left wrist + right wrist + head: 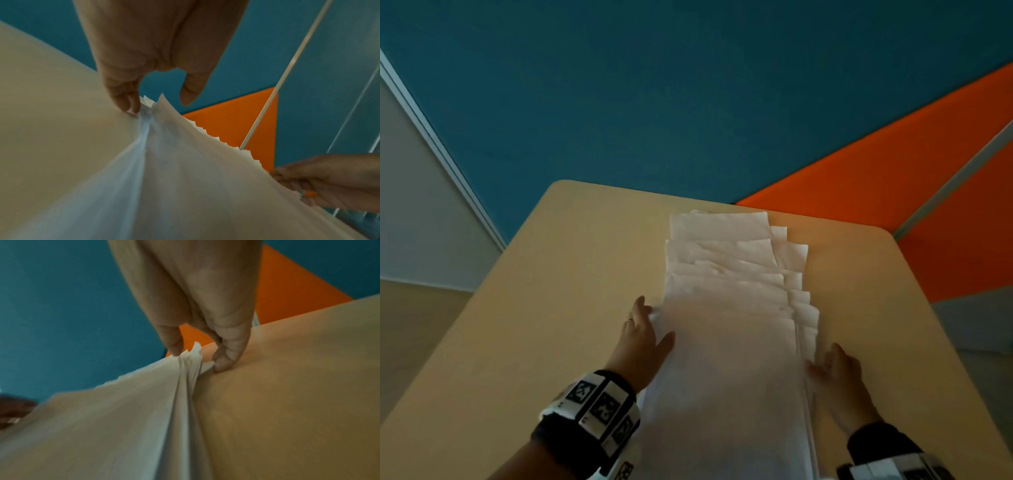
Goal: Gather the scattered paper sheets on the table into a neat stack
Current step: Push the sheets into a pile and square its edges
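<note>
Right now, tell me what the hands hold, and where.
The paper sheets: the right hand pinches their right edge; the left hand presses their left edge.

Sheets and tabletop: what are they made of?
The paper sheets: thin, white, matte paper; the edges bend and fan out in fine layers. The table: smooth beige top with a faint sheen, probably laminate; no grain shows.

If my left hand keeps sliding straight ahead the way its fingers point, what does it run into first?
Probably the left edges of the paper sheets fanned out ahead; the left hand touches that side now. Beyond them only the table shows, though depth is unclear.
</note>
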`<state>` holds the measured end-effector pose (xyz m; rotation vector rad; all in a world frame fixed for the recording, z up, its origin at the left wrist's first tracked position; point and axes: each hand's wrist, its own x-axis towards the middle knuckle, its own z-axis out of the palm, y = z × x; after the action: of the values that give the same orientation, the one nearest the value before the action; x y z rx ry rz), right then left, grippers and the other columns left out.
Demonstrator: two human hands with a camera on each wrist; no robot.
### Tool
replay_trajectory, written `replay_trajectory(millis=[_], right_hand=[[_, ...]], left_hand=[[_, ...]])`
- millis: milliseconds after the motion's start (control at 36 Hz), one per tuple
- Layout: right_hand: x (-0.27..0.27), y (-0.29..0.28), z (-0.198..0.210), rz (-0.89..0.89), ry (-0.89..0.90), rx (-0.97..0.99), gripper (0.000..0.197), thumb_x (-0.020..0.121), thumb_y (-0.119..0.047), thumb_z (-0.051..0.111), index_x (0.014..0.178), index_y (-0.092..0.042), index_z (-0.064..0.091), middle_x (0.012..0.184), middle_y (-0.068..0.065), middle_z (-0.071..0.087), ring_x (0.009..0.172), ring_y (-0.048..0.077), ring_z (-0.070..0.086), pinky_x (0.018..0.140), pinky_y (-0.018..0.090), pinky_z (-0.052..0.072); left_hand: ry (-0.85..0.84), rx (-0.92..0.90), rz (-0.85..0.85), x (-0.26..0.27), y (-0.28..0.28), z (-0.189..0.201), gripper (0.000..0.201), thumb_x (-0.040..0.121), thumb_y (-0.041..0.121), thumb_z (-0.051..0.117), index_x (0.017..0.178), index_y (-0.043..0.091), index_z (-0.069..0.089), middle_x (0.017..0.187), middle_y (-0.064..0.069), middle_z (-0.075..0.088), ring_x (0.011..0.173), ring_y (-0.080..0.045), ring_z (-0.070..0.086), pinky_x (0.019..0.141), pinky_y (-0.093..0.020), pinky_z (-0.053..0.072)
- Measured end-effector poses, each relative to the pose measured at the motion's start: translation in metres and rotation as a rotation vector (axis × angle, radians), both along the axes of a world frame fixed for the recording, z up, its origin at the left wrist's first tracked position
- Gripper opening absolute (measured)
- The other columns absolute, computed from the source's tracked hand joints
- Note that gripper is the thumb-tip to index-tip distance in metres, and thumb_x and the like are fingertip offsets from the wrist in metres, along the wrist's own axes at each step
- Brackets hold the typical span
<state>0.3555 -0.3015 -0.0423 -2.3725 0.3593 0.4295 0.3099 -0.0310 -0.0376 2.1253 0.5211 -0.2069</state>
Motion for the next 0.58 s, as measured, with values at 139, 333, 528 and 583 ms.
replay_trajectory(millis=[139, 333, 528, 583], right_hand=[[-0.011, 0.026, 0.002, 0.042, -0.069, -0.029, 0.071, 0.087, -0.019, 0.059, 0.146, -0.008, 0.02, 0.148, 0.017, 0.033, 0.134, 0.032, 0.036, 0.108, 0.036, 0.031], [0.002, 0.031, 0.006, -0.057, 0.029, -0.023, 0.051, 0.087, -0.021, 0.06, 0.13, 0.001, 0.045, 0.13, 0.023, 0.055, 0.118, 0.037, 0.053, 0.094, 0.037, 0.042], [-0.02, 0.036, 0.003, -0.051, 0.07, 0.051, 0.049, 0.084, -0.02, 0.064, 0.125, 0.003, 0.05, 0.13, 0.023, 0.056, 0.118, 0.037, 0.052, 0.096, 0.038, 0.04], [-0.031, 0.034, 0.002, -0.045, 0.068, 0.054, 0.05, 0.084, -0.02, 0.064, 0.126, 0.003, 0.049, 0.131, 0.023, 0.055, 0.12, 0.037, 0.052, 0.098, 0.039, 0.04]], left_hand=[[0.034, -0.124, 0.168, 0.009, -0.018, 0.005, 0.075, 0.088, 0.012, 0.058, 0.143, -0.006, 0.01, 0.148, -0.02, 0.031, 0.135, -0.032, 0.036, 0.109, -0.035, 0.032], [0.138, -0.086, 0.235, 0.024, -0.021, 0.015, 0.052, 0.088, 0.021, 0.059, 0.128, -0.009, 0.042, 0.134, -0.027, 0.05, 0.124, -0.037, 0.048, 0.098, -0.037, 0.039], [0.157, 0.022, 0.16, 0.007, -0.022, 0.006, 0.046, 0.087, 0.02, 0.059, 0.127, -0.002, 0.049, 0.131, -0.024, 0.055, 0.12, -0.036, 0.052, 0.096, -0.038, 0.042], [0.15, 0.048, 0.152, -0.005, -0.024, 0.004, 0.047, 0.087, 0.02, 0.058, 0.129, 0.0, 0.048, 0.132, -0.022, 0.055, 0.121, -0.035, 0.052, 0.098, -0.037, 0.042]])
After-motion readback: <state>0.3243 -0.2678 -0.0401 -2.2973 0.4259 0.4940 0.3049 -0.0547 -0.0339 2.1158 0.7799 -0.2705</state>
